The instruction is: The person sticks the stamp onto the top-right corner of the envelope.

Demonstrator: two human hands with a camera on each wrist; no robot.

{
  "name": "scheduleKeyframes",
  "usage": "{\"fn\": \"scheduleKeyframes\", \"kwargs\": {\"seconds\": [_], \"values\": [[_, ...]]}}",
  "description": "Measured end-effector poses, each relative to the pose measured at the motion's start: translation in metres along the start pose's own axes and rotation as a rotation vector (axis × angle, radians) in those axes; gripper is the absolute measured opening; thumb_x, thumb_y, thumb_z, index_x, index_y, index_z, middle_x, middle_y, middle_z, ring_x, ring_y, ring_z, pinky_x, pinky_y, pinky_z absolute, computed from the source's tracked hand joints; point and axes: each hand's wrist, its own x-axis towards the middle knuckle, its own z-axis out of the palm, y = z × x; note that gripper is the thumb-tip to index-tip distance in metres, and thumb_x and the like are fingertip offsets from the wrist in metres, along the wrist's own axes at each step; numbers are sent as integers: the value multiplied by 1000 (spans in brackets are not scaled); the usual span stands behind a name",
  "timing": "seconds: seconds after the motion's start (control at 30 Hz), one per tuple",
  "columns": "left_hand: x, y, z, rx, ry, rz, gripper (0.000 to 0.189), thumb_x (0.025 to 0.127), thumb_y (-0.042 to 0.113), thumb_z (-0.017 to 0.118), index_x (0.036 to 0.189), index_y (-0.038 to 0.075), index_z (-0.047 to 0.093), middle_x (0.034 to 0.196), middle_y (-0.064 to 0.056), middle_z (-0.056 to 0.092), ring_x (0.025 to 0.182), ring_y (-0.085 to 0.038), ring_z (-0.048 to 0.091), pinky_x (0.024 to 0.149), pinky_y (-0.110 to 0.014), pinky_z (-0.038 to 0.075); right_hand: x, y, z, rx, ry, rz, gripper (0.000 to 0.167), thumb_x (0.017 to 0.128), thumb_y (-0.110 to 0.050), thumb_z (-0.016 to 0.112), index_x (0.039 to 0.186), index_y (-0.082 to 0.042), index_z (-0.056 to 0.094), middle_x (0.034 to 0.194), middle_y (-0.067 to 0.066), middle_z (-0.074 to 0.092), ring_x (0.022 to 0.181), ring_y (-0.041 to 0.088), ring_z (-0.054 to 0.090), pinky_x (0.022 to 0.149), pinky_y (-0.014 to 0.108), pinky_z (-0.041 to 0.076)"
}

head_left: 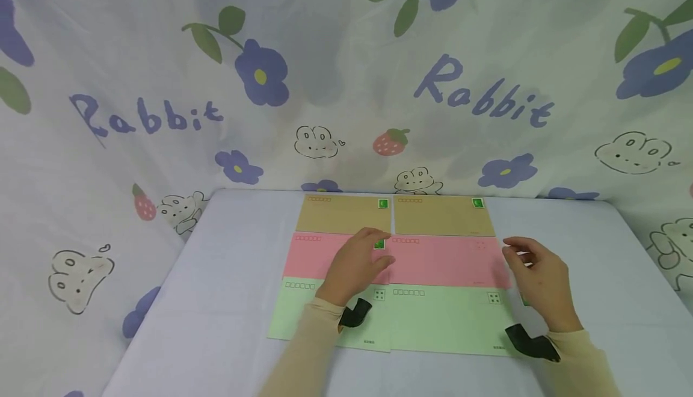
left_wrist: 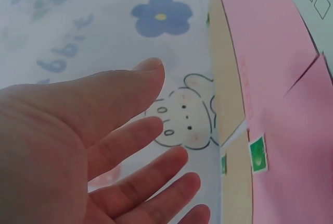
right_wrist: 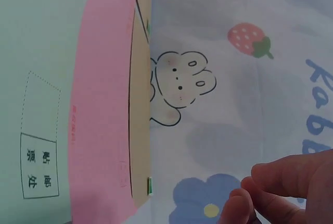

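Note:
Two tan envelopes, left (head_left: 341, 219) and right (head_left: 441, 219), lie in the back row, each with a green stamp at its upper right corner. Below them are two pink envelopes; the left one (head_left: 314, 258) bears a green stamp (head_left: 379, 244), the right one (head_left: 444, 261) only a printed square. Two pale green envelopes, left (head_left: 308, 313) and right (head_left: 444, 325), form the front row. Over the left pink envelope is my left hand (head_left: 354, 264), fingers spread and holding nothing visible. My right hand (head_left: 541, 283) hovers beside the right pink envelope, fingers loosely bent, nothing seen between them.
A small green piece (head_left: 524, 300), likely a stamp, shows partly behind my right hand. The envelopes lie on a white-covered table (head_left: 216, 301). Behind it hangs a cloth (head_left: 325, 72) printed with flowers and rabbits. Black straps (head_left: 530, 344) hang at both wrists.

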Motion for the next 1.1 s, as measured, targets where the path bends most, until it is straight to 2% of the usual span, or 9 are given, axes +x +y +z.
{"fn": "scheduleKeyframes", "kwargs": {"seconds": [0.3,0.47,0.7,1.1], "values": [[4,9,10,-31,1,4,46,94,31,72,137,16,63,141,-2,57,129,-23,55,108,-40,45,-2,11,-6,-19,3,64,24,98,-18,63,115,-3,71,92,12,73,69,-11,52,57,13,42],[6,15,14,-12,-2,17,47,94,30,73,137,16,63,141,-2,57,129,-23,56,108,-39,45,-4,16,-8,-24,8,116,26,99,-20,64,117,-3,71,93,11,71,67,-11,52,53,15,42],[11,20,24,-5,8,17,47,94,30,73,137,16,63,140,-2,58,129,-22,56,109,-38,45,-4,21,-11,-21,37,170,26,98,-21,64,117,-4,71,84,5,70,66,-11,51,48,19,41],[15,29,40,-20,22,29,45,93,27,73,136,16,64,139,-2,59,125,-21,59,104,-38,49,-5,29,-14,-31,37,197,28,99,-23,64,117,-4,71,87,8,72,67,-12,50,47,21,41]]}}
